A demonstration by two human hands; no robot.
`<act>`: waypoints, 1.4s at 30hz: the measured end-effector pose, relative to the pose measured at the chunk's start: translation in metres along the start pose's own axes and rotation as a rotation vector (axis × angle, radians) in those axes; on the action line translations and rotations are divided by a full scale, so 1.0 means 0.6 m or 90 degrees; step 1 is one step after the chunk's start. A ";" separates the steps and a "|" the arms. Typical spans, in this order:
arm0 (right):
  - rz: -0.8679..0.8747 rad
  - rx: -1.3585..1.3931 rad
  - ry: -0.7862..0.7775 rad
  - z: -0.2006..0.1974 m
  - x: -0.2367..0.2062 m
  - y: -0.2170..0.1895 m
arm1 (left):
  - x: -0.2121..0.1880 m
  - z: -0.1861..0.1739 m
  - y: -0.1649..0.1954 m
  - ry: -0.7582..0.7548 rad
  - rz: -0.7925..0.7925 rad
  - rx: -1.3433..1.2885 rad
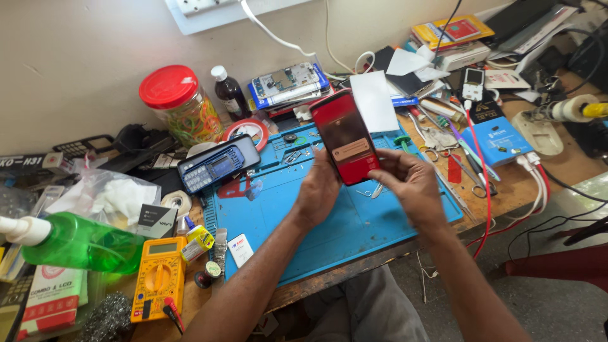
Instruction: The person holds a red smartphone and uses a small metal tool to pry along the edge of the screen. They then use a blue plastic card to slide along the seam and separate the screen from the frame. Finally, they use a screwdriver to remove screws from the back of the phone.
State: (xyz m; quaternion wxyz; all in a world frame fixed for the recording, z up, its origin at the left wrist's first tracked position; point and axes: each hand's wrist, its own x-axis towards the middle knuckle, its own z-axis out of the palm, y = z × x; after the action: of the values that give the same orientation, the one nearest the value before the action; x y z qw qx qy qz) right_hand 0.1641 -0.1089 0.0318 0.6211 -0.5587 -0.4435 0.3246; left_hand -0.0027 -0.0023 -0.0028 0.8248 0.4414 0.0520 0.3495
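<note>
Item: red smartphone (344,137), screen up, gripped between my left hand (318,189) and right hand (410,182), both closed on its lower end, above the blue work mat (316,221). Yellow multimeter (158,277) left of mat.

glossy glass red phone (344,136), matt rubbery blue mat (329,221), worn wooden bench (557,164).

Blue mat (304,234) lying open below hands | red-lidded jar (180,104), bottle (231,95), tools crowding desk (557,168) edges all round
</note>
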 end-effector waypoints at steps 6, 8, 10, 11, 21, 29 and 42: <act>-0.003 -0.037 -0.046 -0.069 0.064 -0.065 | -0.019 0.004 0.047 -0.224 -0.237 -0.237; 0.012 -0.058 -0.121 -0.056 0.081 -0.076 | -0.025 0.013 0.038 -0.279 -0.323 -0.249; 0.018 -0.041 -0.209 -0.037 0.093 -0.083 | -0.025 0.016 0.021 -0.272 -0.292 -0.226; -0.026 -0.107 -0.183 -0.030 0.093 -0.086 | -0.024 0.015 0.011 -0.267 -0.274 -0.213; -0.117 -0.460 -0.041 -0.036 -0.018 -0.034 | 0.016 -0.031 0.011 0.067 -0.093 -0.023; -0.270 -0.768 -0.249 -0.005 -0.029 -0.013 | -0.004 -0.003 0.154 -0.064 -0.062 0.673; 0.036 -0.330 -0.109 -0.046 0.016 0.002 | -0.063 0.072 0.156 0.004 -0.111 1.148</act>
State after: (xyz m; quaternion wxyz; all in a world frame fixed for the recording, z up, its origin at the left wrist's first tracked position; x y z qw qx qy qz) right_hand 0.1935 -0.1110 0.0328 0.4082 -0.6817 -0.5469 0.2639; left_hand -0.0637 -0.0214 0.0864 0.1894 0.9136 0.3412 0.1138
